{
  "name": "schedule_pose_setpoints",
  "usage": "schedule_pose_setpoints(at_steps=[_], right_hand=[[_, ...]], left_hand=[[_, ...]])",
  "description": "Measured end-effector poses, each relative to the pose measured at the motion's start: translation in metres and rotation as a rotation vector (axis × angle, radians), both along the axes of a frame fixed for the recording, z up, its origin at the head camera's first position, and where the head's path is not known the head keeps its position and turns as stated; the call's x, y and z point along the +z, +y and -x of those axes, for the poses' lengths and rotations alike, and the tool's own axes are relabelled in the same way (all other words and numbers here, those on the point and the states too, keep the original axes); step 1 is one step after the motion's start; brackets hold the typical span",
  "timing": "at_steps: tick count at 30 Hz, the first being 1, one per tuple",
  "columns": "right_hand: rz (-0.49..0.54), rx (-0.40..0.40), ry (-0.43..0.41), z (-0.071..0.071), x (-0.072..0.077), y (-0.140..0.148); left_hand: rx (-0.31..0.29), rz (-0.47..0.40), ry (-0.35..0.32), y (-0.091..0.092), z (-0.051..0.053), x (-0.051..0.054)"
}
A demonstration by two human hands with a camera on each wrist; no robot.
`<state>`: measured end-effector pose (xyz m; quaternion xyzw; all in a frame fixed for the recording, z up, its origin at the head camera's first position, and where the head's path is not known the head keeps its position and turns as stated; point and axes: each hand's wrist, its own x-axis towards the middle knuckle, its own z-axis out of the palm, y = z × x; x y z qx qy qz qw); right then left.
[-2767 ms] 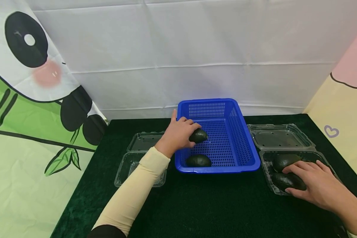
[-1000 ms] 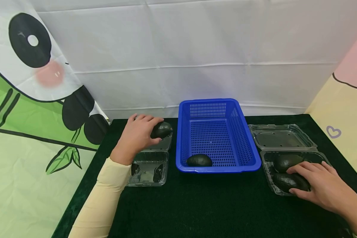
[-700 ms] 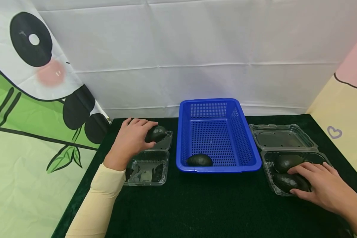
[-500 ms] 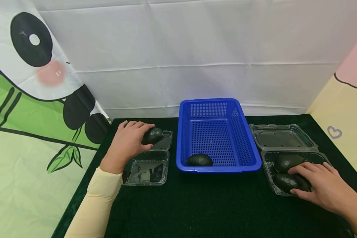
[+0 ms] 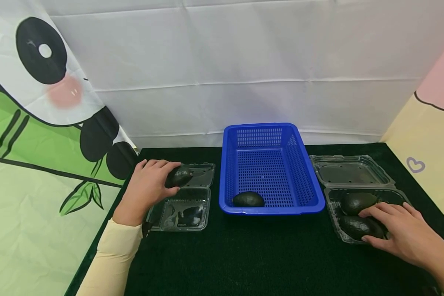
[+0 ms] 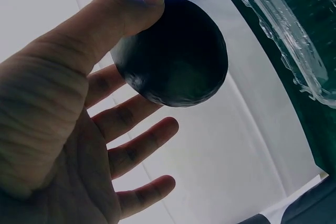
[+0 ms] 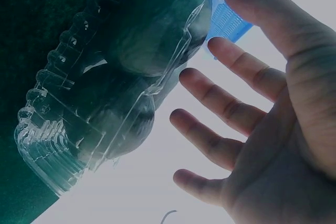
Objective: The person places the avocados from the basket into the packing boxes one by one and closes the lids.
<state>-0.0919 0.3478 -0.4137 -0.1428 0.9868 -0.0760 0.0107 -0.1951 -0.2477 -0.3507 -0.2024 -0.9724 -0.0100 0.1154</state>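
My left hand (image 5: 143,190) pinches a dark green avocado (image 5: 178,176) between thumb and fingers, above the left clear plastic clamshell box (image 5: 203,191). In the left wrist view the thumb lies on the avocado (image 6: 178,51), while the lower fingers spread away from it. My right hand (image 5: 399,230) hovers at the right clamshell box (image 5: 327,201), fingers loosely bent beside two avocados (image 5: 357,203) lying in its base. The right wrist view shows these fingers holding nothing, next to the box wall (image 7: 152,90). Another avocado (image 5: 248,199) lies inside the blue basket (image 5: 225,172).
The blue basket stands between both clamshell boxes, whose lids are folded back toward the rear. Everything stands on a dark green cloth-covered table (image 5: 244,255). A white cloth backdrop (image 5: 207,82) rises behind it, with printed cloths on both sides.
The left hand has carried an avocado out of the blue basket, leftward to the left clamshell box, lowering slightly and shifting further left lately. The right hand has stayed nearly still.
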Motion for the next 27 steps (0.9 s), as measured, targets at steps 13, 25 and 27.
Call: schedule_pose_setpoints(at_steps=[13,25,27], right_hand=[[0.013,-0.001,-0.004,-0.001,0.000,0.001],[0.026,0.000,-0.010,-0.001,-0.004,0.004],[0.024,-0.001,-0.010,-0.001,-0.005,0.004]], left_hand=[[0.020,-0.032,-0.025,-0.017,-0.011,-0.008],[0.055,-0.023,-0.076,-0.024,-0.016,-0.017],[0.058,-0.022,-0.082,-0.025,-0.016,-0.019]])
